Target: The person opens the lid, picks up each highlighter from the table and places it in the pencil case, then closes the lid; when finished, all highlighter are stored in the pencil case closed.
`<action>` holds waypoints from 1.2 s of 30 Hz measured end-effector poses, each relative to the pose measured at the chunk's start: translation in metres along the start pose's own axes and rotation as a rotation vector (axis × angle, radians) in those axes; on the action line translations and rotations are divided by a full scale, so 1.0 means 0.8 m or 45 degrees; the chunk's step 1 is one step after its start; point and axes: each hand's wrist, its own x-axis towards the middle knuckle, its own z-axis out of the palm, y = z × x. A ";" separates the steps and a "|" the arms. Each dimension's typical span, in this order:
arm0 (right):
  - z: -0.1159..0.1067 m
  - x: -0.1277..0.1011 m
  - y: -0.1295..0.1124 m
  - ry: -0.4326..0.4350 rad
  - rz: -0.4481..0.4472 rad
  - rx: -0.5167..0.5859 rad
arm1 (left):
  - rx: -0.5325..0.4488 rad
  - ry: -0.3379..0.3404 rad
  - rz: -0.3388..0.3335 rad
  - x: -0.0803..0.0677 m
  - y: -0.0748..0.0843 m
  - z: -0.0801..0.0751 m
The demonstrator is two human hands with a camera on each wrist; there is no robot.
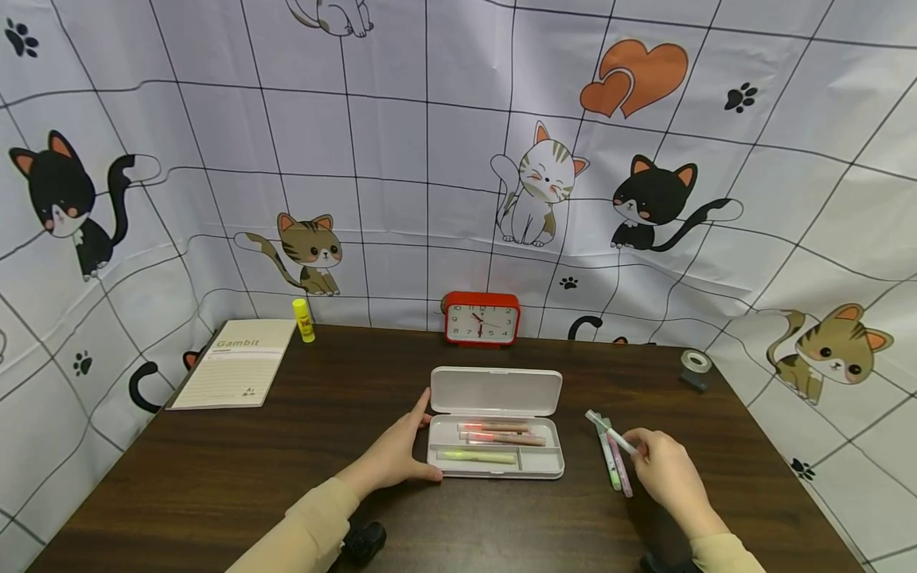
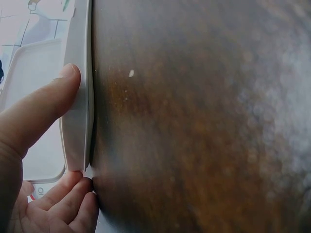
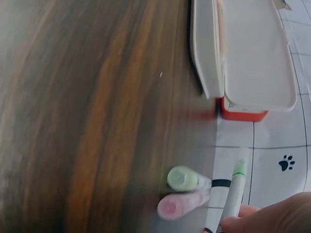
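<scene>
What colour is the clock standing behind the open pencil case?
The clock is red with a white face, clearest in the head view.

Pencil case (image 1: 496, 391): smooth matt white plastic. Table (image 1: 286, 477): dark wood grain, slight sheen. Backdrop (image 1: 401, 159): wrinkled printed cloth.

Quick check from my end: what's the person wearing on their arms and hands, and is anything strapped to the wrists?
Both hands are bare: left hand, right hand. Each forearm is covered by a pale beige long sleeve ending at the wrist. A small black device sits under the left wrist, and another dark one shows under the right. No rings or gloves visible.
</scene>
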 end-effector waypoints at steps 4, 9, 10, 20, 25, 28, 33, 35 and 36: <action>0.001 0.002 -0.011 0.015 -0.025 0.002 | -0.003 -0.001 0.001 0.000 0.000 -0.001; 0.005 0.004 -0.024 0.001 -0.036 0.027 | 0.002 -0.003 0.000 0.001 0.001 -0.002; 0.006 0.005 -0.026 0.002 -0.042 0.028 | 0.003 -0.003 -0.001 0.001 0.001 -0.002; 0.019 0.008 -0.047 0.081 -0.167 0.003 | 0.005 -0.003 0.003 0.000 0.002 -0.003; 0.022 0.008 -0.057 0.095 -0.214 0.001 | 0.006 0.001 0.005 0.000 0.001 -0.003; 0.024 0.007 -0.064 0.069 -0.211 0.006 | 0.003 -0.004 0.004 -0.001 0.001 -0.002; 0.027 0.005 -0.073 0.030 -0.195 0.002 | -0.002 -0.010 0.002 -0.002 0.002 -0.001; 0.030 0.005 -0.077 0.034 -0.207 -0.003 | -0.002 -0.008 0.004 -0.002 0.002 -0.001; 0.031 0.005 -0.078 0.034 -0.213 -0.002 | -0.001 -0.008 0.005 -0.002 0.003 -0.002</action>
